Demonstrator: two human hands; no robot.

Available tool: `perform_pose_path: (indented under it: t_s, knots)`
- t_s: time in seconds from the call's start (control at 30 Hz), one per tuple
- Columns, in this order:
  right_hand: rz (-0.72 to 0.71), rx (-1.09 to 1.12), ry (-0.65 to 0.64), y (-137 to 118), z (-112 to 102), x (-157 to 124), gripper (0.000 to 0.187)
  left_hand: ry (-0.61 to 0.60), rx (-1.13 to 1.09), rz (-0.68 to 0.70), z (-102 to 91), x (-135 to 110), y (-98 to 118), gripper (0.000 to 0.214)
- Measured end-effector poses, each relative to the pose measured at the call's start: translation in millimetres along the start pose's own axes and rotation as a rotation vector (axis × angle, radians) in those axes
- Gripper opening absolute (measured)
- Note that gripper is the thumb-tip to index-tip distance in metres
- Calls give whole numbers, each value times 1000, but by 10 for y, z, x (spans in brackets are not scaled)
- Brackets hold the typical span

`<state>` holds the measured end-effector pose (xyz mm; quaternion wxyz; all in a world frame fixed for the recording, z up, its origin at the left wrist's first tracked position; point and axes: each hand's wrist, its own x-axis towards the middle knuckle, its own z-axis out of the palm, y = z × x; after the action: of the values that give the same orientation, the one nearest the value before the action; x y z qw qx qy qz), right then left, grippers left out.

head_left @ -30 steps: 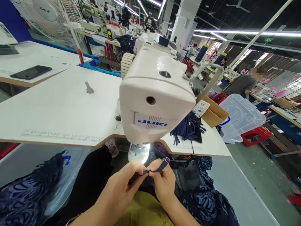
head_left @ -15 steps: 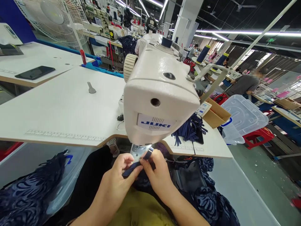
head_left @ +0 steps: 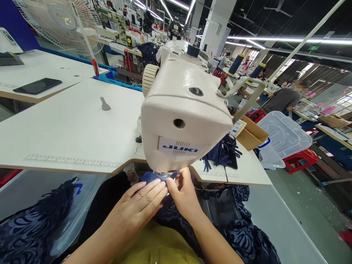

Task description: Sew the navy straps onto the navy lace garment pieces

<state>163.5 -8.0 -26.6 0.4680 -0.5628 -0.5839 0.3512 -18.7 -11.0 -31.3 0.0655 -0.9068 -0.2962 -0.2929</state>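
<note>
A white JUKI sewing machine (head_left: 181, 110) fills the middle of the view. Under its head lies a piece of navy blue fabric (head_left: 154, 177) on the machine's bed. My left hand (head_left: 140, 205) rests flat on that fabric with its fingers stretched out and close together. My right hand (head_left: 183, 194) is beside it, fingers curled and pinching the fabric's edge just below the machine head. The needle area is hidden by the head. More navy patterned fabric (head_left: 242, 234) drapes over my lap.
The white sewing table (head_left: 68, 132) spreads to the left. A bunch of navy straps (head_left: 222, 150) and a cardboard box (head_left: 251, 134) lie right of the machine. Clear plastic bins (head_left: 283, 135) stand at the right, a fan (head_left: 63, 22) at back left. Other people work far behind.
Both hands have moved forward, carrying the navy strap and fabric from my lap up under the machine head. My left hand has flattened out on the fabric.
</note>
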Motion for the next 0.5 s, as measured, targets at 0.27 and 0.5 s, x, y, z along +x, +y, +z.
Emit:
perform_pose_path:
  t_s: [0.27,0.5]
  knots:
    - [20,143,6,90,-3,64,10,15,32,-32,104,11,-26,42]
    - [-23,88,20,172,-72,277,8,84,166,-46,42,149,59,34]
